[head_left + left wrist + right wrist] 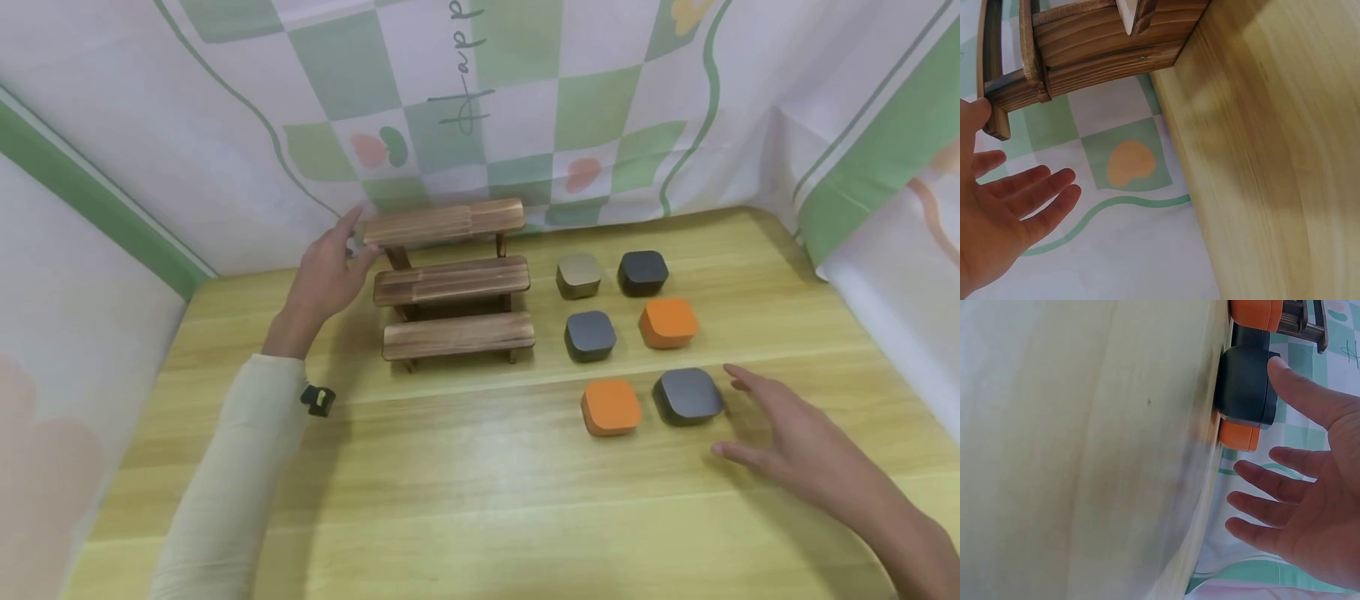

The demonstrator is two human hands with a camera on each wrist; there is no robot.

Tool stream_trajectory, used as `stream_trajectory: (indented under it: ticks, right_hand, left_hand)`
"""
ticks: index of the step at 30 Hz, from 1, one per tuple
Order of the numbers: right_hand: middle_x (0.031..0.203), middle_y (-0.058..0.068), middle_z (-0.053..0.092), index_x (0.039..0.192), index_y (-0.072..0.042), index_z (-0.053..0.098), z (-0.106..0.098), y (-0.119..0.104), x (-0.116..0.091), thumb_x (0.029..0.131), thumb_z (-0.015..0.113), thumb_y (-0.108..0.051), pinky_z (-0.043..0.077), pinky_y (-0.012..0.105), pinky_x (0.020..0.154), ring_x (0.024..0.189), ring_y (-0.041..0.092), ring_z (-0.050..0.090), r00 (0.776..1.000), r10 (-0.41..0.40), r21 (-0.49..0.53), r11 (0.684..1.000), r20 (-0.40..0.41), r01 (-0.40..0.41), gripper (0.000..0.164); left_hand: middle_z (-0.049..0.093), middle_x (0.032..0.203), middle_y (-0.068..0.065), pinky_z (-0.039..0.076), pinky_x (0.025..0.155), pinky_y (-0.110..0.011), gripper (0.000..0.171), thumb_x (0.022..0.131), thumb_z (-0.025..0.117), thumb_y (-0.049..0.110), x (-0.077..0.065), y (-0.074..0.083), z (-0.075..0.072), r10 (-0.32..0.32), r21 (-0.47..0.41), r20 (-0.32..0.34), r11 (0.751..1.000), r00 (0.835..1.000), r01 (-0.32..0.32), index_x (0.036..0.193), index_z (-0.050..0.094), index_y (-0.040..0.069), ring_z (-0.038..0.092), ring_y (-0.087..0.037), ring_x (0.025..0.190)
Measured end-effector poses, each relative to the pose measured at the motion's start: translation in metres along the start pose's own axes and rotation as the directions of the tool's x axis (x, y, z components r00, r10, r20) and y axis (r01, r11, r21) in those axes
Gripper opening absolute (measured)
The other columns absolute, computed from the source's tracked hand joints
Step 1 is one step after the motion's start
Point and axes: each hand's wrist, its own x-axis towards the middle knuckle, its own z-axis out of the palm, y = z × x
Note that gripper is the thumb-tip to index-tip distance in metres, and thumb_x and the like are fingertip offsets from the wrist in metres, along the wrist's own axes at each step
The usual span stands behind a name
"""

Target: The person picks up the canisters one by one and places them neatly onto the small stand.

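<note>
A brown wooden three-tier display stand point(453, 282) is at the back of the table, left of the middle. My left hand point(327, 271) is at the left end of its top step, the fingers loosely extended. In the left wrist view, the thumb of that left hand point(991, 231) meets the stand's end. Over on the right, my right hand point(798, 442) hovers beside a large grey rounded block point(688, 396), thumb and fingers spread around its right side. In the right wrist view, the thumb overlaps a dark block point(1247, 386).
Right of the stand are an orange block point(611, 407), another orange block point(669, 323), a smaller grey block point(590, 336), a khaki block point(578, 275) and a black block point(642, 273). A checked green-and-white cloth point(517, 108) hangs behind the wooden table point(480, 517).
</note>
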Motion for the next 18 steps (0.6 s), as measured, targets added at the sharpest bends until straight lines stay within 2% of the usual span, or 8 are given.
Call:
stream_trajectory:
  ticks: [7, 12, 18]
  right_hand:
    - [0.139, 0.042, 0.039, 0.151, 0.010, 0.026, 0.0000, 0.0017, 0.0005, 0.074, 0.090, -0.028, 0.031, 0.077, 0.093, 0.119, 0.063, 0.039, 1.000, -0.009, 0.008, 1.000, 0.004, 0.009, 0.107]
    - [0.138, 0.041, 0.040, 0.151, 0.010, 0.027, 0.0006, 0.0018, 0.0008, 0.074, 0.090, -0.029, 0.032, 0.077, 0.092, 0.119, 0.063, 0.040, 1.000, -0.022, -0.003, 1.000, -0.004, 0.022, 0.107]
    - [0.138, 0.041, 0.041, 0.151, 0.009, 0.028, 0.0003, 0.0022, 0.0032, 0.073, 0.090, -0.027, 0.032, 0.076, 0.094, 0.119, 0.062, 0.040, 0.999, -0.035, 0.005, 0.999, -0.008, 0.035, 0.105]
  left_hand:
    - [0.039, 0.152, -0.024, 0.039, 0.106, -0.060, 0.063, 0.108, 0.043, 0.038, 0.0041, -0.0039, 0.0003, 0.003, -0.035, 0.067, 0.999, 0.998, 0.000, 0.161, 0.018, 0.016, 0.054, -0.040, 0.123]
    - [0.033, 0.156, -0.023, 0.036, 0.109, -0.058, 0.062, 0.109, 0.040, 0.035, 0.0060, -0.0054, 0.0022, 0.022, -0.083, 0.114, 0.996, 0.993, -0.012, 0.161, 0.017, 0.012, 0.049, -0.041, 0.129]
    - [0.032, 0.156, -0.023, 0.033, 0.111, -0.057, 0.061, 0.109, 0.038, 0.037, 0.0054, -0.0058, 0.0028, 0.017, -0.100, 0.116, 0.995, 0.993, -0.005, 0.161, 0.016, 0.012, 0.048, -0.040, 0.130]
